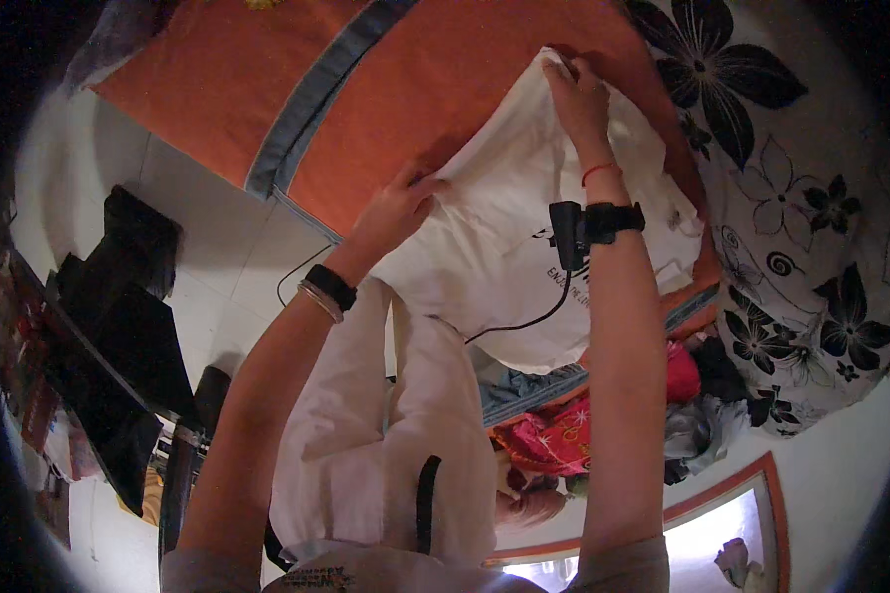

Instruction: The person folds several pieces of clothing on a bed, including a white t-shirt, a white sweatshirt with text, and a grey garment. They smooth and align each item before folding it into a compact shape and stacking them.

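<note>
A white cloth garment (489,244) with dark print, which looks like a T-shirt, lies spread over an orange bedcover (415,96) with grey-blue bands. My left hand (397,215) grips its near left edge between thumb and fingers. Farther off, my right hand (577,96) pinches the garment's far corner, the cloth drawn taut between the two hands. Each wrist wears a black strap; the right one carries a black device (567,236) whose cable runs down over the garment. The right forearm hides part of the garment and its print.
A white cloth with black flowers (779,193) covers the right side. Red fabric (552,437) and grey, crumpled items (701,430) are piled at the lower right. On the left, black furniture (133,333) stands on a tiled floor (215,259).
</note>
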The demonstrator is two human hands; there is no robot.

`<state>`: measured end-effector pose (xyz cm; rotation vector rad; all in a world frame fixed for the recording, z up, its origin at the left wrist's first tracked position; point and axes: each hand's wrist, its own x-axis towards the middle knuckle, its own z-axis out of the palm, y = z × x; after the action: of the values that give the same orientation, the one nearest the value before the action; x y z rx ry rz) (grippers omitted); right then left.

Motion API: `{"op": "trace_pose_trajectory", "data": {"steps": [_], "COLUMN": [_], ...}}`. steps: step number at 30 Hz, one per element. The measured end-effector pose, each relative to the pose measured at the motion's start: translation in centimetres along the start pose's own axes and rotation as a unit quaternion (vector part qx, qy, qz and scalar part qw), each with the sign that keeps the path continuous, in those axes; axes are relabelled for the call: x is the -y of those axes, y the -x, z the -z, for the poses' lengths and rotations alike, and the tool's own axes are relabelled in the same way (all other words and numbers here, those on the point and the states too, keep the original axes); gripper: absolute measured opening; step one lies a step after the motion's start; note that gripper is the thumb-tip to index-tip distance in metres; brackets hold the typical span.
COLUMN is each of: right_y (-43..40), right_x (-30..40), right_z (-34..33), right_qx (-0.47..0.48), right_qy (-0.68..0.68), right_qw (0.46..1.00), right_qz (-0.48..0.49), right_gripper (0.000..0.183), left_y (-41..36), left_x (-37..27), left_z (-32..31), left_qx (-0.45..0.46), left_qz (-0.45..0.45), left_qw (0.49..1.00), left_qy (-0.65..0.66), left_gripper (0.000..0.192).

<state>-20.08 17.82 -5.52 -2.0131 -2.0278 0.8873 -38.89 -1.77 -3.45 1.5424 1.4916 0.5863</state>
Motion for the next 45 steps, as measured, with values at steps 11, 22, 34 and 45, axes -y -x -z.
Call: {"op": "trace_pose_trajectory", "data": {"steps": [11, 22, 34, 45], "right_y": [1.1, 8.9, 14.2, 32.5], "right_x": [-1.2, -4.7, -2.0, -5.4], "right_z": [2.0, 4.7, 5.7, 6.6], "right_qx": [0.009, 0.012, -0.104, -0.085], "right_qy": [-0.038, 0.142, 0.214, 0.072], "right_qw": [0.993, 0.979, 0.967, 0.994], "right_qz": [0.109, 0.148, 0.090, -0.018], "right_gripper": [0.045, 0.034, 0.042, 0.025], "left_y": [0.4, 6.1, 7.3, 3.4], "left_x": [-1.0, 1.4, 1.7, -7.8], "left_z": [0.9, 1.2, -0.2, -4.5], "left_qx": [0.079, 0.190, 0.032, 0.154], "left_qz": [0.002, 0.141, 0.158, -0.182], "left_qw": [0.994, 0.971, 0.976, 0.933], "left_qy": [0.071, -0.047, -0.145, -0.268], "left_gripper": [0.027, 0.021, 0.052, 0.053]}}
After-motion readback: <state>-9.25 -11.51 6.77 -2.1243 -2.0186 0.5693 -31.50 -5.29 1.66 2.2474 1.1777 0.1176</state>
